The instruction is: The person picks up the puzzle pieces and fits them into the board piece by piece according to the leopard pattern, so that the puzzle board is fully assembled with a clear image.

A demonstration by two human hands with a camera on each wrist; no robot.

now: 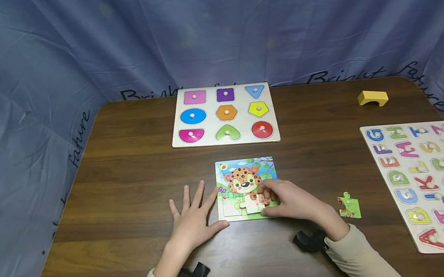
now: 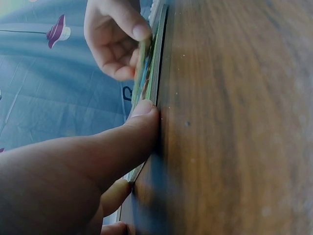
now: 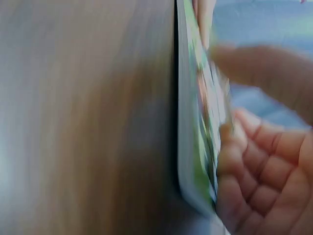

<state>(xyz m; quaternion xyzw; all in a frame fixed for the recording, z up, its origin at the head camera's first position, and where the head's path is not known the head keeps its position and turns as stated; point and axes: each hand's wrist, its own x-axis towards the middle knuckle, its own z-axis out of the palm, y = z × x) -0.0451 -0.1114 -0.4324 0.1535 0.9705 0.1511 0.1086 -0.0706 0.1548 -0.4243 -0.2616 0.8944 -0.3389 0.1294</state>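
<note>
A jigsaw puzzle board (image 1: 243, 218) with a spotted leopard picture lies at the middle of the table. My left hand (image 1: 192, 223) is spread at its left side, with thumb and forefinger touching the edge; the left wrist view shows the thumb against the rim. Over the lower right of the board, my right hand (image 1: 290, 198) pinches a puzzle piece (image 1: 260, 200) between thumb and fingers. In the left wrist view that piece is tilted up from the board. Fingers partly hide it. A loose green puzzle piece (image 1: 349, 206) lies right of the right forearm.
Behind the puzzle lies a white shape board (image 1: 208, 105) with coloured knobbed shapes. At the right stands a letter board (image 1: 417, 175), and beyond it a yellow arched block (image 1: 373, 97). A blue curtain (image 1: 231, 30) surrounds the wooden table (image 1: 118, 198).
</note>
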